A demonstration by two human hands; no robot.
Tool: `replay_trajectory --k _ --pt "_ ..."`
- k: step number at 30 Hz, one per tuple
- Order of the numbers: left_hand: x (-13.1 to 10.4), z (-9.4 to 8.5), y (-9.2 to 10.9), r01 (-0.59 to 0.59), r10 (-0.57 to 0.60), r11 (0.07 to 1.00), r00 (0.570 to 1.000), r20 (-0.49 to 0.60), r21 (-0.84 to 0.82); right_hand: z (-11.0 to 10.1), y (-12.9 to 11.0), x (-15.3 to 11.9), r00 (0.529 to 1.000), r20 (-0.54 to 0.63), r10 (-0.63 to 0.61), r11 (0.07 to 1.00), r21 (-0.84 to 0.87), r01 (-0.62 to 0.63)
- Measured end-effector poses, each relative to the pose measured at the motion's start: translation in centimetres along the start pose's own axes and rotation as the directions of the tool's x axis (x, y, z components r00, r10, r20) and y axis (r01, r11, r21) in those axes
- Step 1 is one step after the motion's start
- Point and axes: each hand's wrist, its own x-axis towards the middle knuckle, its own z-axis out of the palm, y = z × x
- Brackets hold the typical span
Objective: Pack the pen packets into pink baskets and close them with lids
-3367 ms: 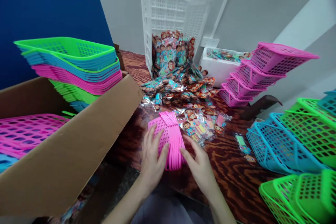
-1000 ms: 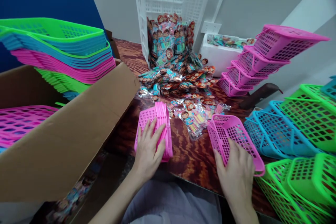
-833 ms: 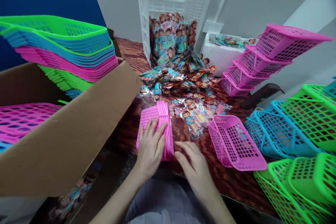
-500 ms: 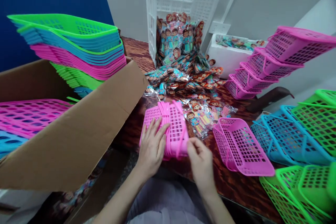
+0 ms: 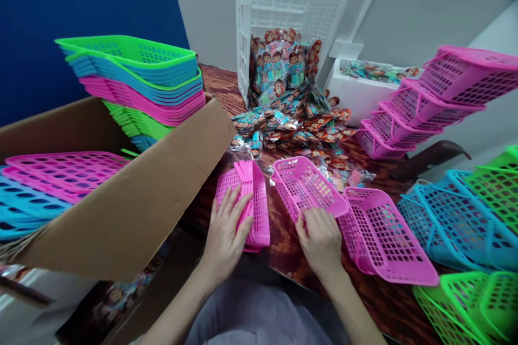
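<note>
My left hand [image 5: 226, 229] lies with its fingers stretched over the bunched handles of a nested stack of pink baskets [image 5: 261, 215] in front of me. To the right of that stack, my right hand [image 5: 321, 234] is closed on the near edge of a single pink basket [image 5: 299, 186], which is tilted on the table with its open side up. Another pink basket [image 5: 384, 237] sits just right of it, and the two touch or overlap. Small packets with cartoon figures [image 5: 295, 118] are heaped behind the baskets.
A cardboard box [image 5: 162, 194] with stacked coloured baskets [image 5: 141, 81] stands at left. A white crate [image 5: 243, 32] and a white foam box [image 5: 360, 97] are at the back. Pink [image 5: 421, 108], blue [image 5: 457, 221] and green baskets [image 5: 461, 302] line the right side.
My right hand has pulled one pink basket off the nested stack and carried it to the right. My left hand has stayed on the stack. The view has shifted slightly.
</note>
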Motion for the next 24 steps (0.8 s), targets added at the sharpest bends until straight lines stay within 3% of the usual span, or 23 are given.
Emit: replay_trajectory --k 3,6,8,10,12,14,17,24 --pt "-0.4 -0.2 -0.4 0.032 -0.034 0.998 0.998 -0.045 -0.047 1.3 -0.7 1.5 1.0 0.027 0.006 0.996 0.086 -0.009" --pt "-0.4 -0.1 -0.4 0.041 -0.043 0.998 0.998 -0.049 -0.056 0.2 -3.4 2.7 0.987 0.147 0.061 0.906 0.408 -0.116" --pt "-0.3 0.0 -0.2 0.032 -0.034 0.999 0.999 -0.035 -0.042 -0.6 -5.9 2.9 0.938 0.347 0.018 0.722 0.645 -0.252" --pt "-0.2 0.1 -0.1 0.023 -0.023 0.999 0.999 -0.031 -0.026 -0.8 -8.0 2.7 0.857 0.515 -0.017 0.504 0.745 -0.437" --pt "-0.2 0.2 -0.1 0.013 -0.013 1.0 0.999 -0.031 -0.011 -0.5 -9.2 2.3 0.799 0.601 0.02 0.333 0.75 -0.572" --pt "-0.1 0.1 -0.2 -0.003 0.004 1.0 1.0 -0.023 0.01 -0.1 -9.4 1.9 0.776 0.626 0.076 0.232 0.746 -0.624" --pt "0.2 0.1 -0.4 -0.028 0.028 0.999 1.0 0.002 0.036 0.0 -8.6 1.4 0.769 0.618 0.162 0.2 0.742 -0.639" --pt "-0.1 0.1 0.0 -0.064 0.064 0.998 0.997 0.035 0.013 -0.7 -7.1 0.1 0.757 0.589 0.283 0.255 0.715 -0.651"
